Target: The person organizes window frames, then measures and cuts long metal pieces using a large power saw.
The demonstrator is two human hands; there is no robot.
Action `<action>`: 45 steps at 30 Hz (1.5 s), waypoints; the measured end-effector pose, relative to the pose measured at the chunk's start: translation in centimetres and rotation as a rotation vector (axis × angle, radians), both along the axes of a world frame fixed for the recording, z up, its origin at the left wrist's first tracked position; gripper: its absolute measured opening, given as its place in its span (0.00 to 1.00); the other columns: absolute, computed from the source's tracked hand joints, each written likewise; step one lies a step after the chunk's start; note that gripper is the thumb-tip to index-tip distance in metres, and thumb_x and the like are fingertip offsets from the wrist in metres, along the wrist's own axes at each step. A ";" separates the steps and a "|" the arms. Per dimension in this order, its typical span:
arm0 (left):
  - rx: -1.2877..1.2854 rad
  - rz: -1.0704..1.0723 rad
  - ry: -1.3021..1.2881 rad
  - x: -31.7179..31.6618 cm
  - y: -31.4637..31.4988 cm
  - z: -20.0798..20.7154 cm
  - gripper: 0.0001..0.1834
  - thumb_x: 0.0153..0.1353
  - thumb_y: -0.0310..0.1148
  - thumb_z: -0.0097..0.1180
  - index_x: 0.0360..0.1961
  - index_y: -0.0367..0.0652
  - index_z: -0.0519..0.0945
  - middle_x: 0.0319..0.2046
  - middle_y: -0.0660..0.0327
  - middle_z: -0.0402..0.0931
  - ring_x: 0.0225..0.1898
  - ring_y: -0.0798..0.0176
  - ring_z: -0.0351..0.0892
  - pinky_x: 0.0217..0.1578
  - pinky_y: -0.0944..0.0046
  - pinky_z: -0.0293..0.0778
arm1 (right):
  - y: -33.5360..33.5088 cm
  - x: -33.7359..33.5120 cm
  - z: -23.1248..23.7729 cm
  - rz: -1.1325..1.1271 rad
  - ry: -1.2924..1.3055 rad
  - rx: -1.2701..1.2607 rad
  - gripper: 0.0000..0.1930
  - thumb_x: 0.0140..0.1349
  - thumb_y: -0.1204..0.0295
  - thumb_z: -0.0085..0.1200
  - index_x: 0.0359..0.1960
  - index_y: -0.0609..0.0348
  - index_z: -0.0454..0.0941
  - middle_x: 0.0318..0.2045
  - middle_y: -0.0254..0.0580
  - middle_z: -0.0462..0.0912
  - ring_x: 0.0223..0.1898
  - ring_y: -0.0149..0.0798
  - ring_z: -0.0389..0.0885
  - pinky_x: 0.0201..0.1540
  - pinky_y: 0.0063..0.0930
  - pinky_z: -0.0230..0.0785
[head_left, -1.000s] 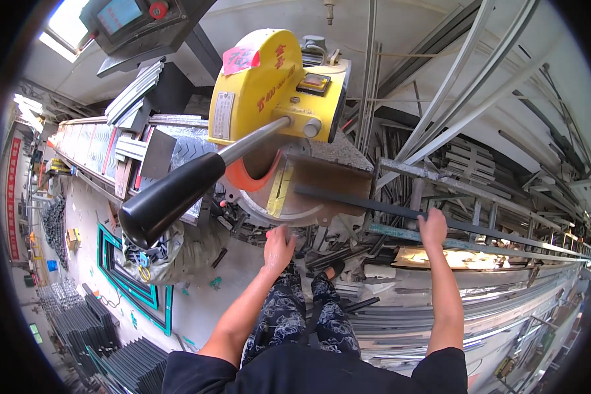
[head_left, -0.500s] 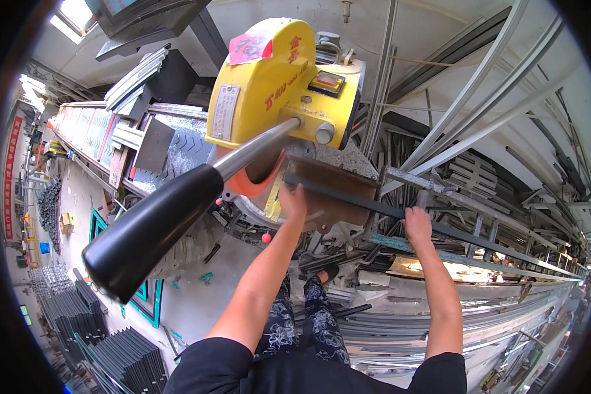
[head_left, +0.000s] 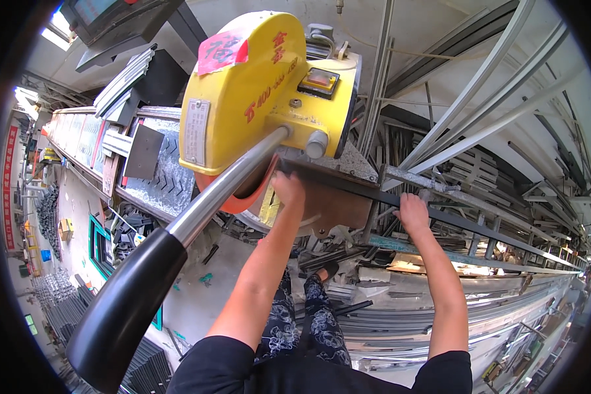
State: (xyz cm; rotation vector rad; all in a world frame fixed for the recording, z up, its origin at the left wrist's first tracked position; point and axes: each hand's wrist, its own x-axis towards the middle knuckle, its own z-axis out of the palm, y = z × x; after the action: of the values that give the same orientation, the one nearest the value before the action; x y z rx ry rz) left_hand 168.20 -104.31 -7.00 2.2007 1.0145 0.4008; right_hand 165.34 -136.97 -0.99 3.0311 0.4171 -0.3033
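A long dark metal bar (head_left: 356, 188) lies along the brown metal fence (head_left: 338, 207) of a yellow cut-off saw (head_left: 243, 98). My left hand (head_left: 289, 189) is closed round the bar's left end, close beside the orange-edged blade guard (head_left: 224, 202). Farther right, my right hand (head_left: 414, 213) grips the same bar from above, its fingers curled over the far side. The saw's long handle (head_left: 128, 305), steel with a black grip, slants toward me on the left; neither hand touches it. The blade itself is mostly hidden by the guard and handle.
A support rail (head_left: 492, 226) carries on to the right from the saw. Stacks of metal profiles (head_left: 400, 328) lie at lower right, and more lean on the wall behind. Another profile-loaded bench (head_left: 161, 167) stands at left. Scraps litter the floor by my feet.
The bar and my left hand have shifted a little left and back, so the bar sits closer against the fence. The saw and handle appear farther left and larger in view.
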 end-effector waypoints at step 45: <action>-0.228 -0.397 -0.682 -19.4 2.3 41.6 0.20 0.72 0.39 0.30 0.38 0.34 0.70 0.05 0.73 0.51 0.09 0.76 0.52 0.24 0.73 0.61 | 1.2 2.4 -4.0 0.065 -0.042 0.215 0.08 0.46 0.73 0.55 0.28 0.57 0.70 0.21 0.46 0.80 0.25 0.48 0.81 0.27 0.41 0.73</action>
State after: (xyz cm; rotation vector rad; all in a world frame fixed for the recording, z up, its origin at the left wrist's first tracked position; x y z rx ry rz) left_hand 148.76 -101.99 34.60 1.7922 0.2340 0.7367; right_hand 167.78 -135.75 -4.94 3.2163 0.5799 -0.2025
